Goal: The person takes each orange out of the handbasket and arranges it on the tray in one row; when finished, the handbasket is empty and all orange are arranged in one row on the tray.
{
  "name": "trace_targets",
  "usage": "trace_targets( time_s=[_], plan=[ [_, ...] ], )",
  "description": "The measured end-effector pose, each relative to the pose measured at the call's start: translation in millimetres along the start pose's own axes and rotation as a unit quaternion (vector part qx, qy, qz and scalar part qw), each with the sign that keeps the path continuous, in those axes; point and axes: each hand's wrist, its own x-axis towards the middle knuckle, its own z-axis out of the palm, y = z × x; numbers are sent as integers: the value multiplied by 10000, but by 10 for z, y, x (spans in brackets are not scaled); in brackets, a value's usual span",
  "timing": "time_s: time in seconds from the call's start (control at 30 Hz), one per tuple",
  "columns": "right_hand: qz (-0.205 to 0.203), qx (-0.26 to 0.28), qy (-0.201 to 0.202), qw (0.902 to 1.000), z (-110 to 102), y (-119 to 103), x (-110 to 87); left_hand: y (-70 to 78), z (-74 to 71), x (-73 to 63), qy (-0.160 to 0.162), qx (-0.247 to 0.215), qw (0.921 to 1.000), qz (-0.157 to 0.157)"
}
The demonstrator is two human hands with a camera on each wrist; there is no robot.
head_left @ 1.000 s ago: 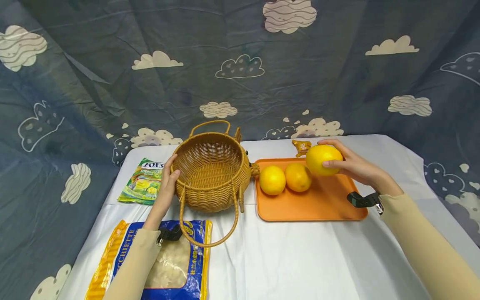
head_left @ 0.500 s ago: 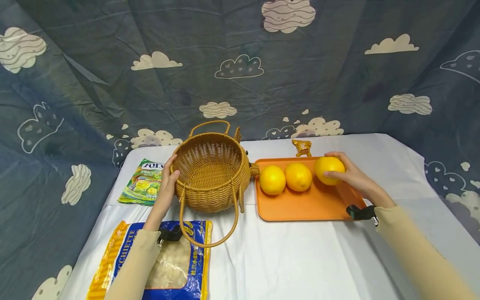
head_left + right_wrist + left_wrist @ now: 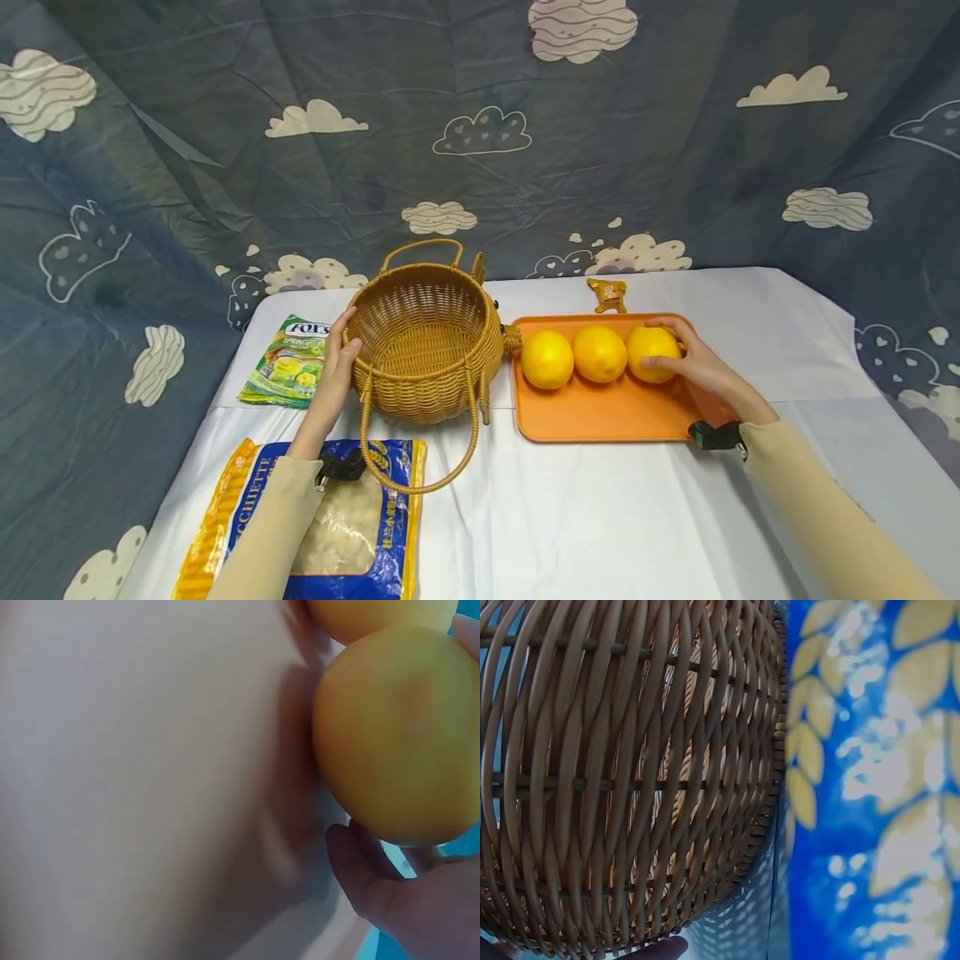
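My left hand (image 3: pixel 336 367) grips the left rim of a wicker basket (image 3: pixel 420 400), its thumb over the edge. In the left wrist view the woven wall (image 3: pixel 615 780) fills the left half, with a fingertip (image 3: pixel 667 947) under it. The basket is bare inside; one handle loop lies toward me. On the orange tray (image 3: pixel 600 421) three oranges sit in a row. My right hand (image 3: pixel 701 367) holds the rightmost orange (image 3: pixel 651 354), thumb in front and fingers behind. The right wrist view shows this orange (image 3: pixel 397 735) close up, beside the middle orange (image 3: pixel 382 616).
A green FOX'S candy bag (image 3: pixel 288 367) lies left of the basket. Nearer me, under my left forearm, is a blue and yellow pasta bag (image 3: pixel 337 533). A small gold wrapped packet (image 3: pixel 608 295) lies behind the tray. Cloud-print cloth (image 3: pixel 480 192) hangs behind the table.
My right hand has lowered the third orange from above the tray to its place beside the middle one, still holding it. The left hand and basket stay put.
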Motion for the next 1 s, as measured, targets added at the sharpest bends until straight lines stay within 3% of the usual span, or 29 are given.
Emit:
trace_targets(
  time_s=[0.27,0.53,1.0],
  plan=[
    [-46,17,-259,9997,-28,9,-19,5,-6,7,13,27,10000,-57],
    [-254,-46,-104,9996,-18,68,-11,-12,-4,2,10,31,10000,-66],
    [-302,-30,-299,9991,-73,67,-51,-16,-5,1,3,22,10000,-80]
  ],
)
